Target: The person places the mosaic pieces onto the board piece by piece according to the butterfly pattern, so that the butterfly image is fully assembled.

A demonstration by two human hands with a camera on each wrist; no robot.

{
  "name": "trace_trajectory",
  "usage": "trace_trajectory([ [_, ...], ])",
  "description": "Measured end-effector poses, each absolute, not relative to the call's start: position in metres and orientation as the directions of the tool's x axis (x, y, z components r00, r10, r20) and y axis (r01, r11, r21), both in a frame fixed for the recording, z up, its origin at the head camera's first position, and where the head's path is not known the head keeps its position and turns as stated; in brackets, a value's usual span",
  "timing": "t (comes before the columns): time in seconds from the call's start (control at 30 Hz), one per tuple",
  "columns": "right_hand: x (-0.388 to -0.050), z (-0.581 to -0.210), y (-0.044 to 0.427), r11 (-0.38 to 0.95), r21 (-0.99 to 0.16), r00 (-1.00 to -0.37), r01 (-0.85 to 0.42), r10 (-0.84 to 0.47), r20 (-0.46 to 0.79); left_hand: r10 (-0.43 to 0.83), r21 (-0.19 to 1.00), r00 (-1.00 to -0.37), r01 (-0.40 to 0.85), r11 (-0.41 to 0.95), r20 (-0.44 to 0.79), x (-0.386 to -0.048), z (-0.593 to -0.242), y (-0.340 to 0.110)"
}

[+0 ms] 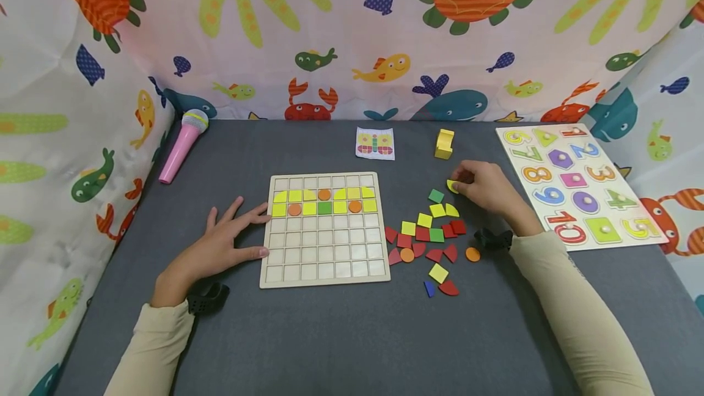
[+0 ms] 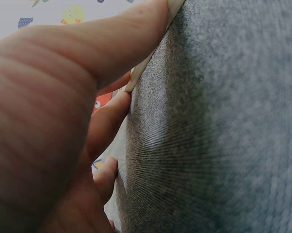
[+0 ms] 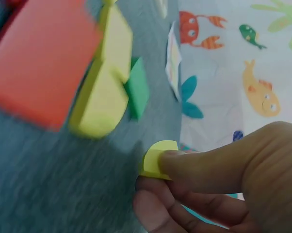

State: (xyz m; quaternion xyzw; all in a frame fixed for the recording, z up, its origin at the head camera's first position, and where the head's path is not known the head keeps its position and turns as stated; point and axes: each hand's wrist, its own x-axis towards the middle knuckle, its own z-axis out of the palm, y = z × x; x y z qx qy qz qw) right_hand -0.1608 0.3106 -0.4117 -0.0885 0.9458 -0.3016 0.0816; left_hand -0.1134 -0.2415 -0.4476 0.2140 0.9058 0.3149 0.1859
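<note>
The right hand point(image 1: 486, 188) pinches a yellow quarter-round piece point(image 3: 155, 158) between thumb and fingers, just above the loose pieces. Spread fingers of the left hand point(image 1: 217, 249) touch the left edge of the wooden grid board point(image 1: 324, 288); in the left wrist view its thumb point(image 2: 131, 39) lies against the board's edge. Yellow squares and rounded pieces, orange discs and a green square point(image 1: 324, 207) fill two upper rows of the grid. Behind the board lies a small picture card point(image 1: 375, 143) with a butterfly-like pattern.
Loose red, yellow, green, orange and blue pieces point(image 1: 422, 234) lie right of the board. A yellow block point(image 1: 443, 143) stands behind them. A number puzzle board point(image 1: 583, 188) lies far right, a pink microphone point(image 1: 181, 148) back left. Printed cloth point(image 1: 341, 96) hangs around the table.
</note>
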Motion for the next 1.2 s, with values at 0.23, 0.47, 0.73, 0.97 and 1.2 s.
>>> trace_trajectory([
  [0.23, -0.170, -0.403, 0.274, 0.766, -0.612, -0.957, -0.195, -0.285, -0.051, 0.500, 0.647, -0.842, 0.267, 0.715, -0.205, -0.114, -0.449, -0.242],
  [0.47, -0.177, -0.399, 0.211, 0.688, -0.659, -0.912, -0.305, -0.411, -0.007, 0.493, 0.649, -0.846, 0.261, 0.715, -0.204, -0.114, -0.450, -0.242],
  [0.73, -0.180, -0.402, 0.144, 0.548, -0.745, -0.834, -0.381, -0.552, 0.021, 0.492, 0.648, -0.847, 0.260, 0.716, -0.204, -0.113, -0.452, -0.242],
  [0.97, -0.179, -0.409, 0.090, 0.494, -0.773, -0.783, -0.398, -0.622, 0.006, 0.490, 0.650, -0.847, 0.256, 0.715, -0.206, -0.114, -0.451, -0.243],
  [1.2, -0.171, -0.413, 0.046, 0.455, -0.769, -0.737, -0.449, -0.675, 0.032, 0.497, 0.648, -0.846, 0.270, 0.712, -0.194, -0.114, -0.451, -0.243],
])
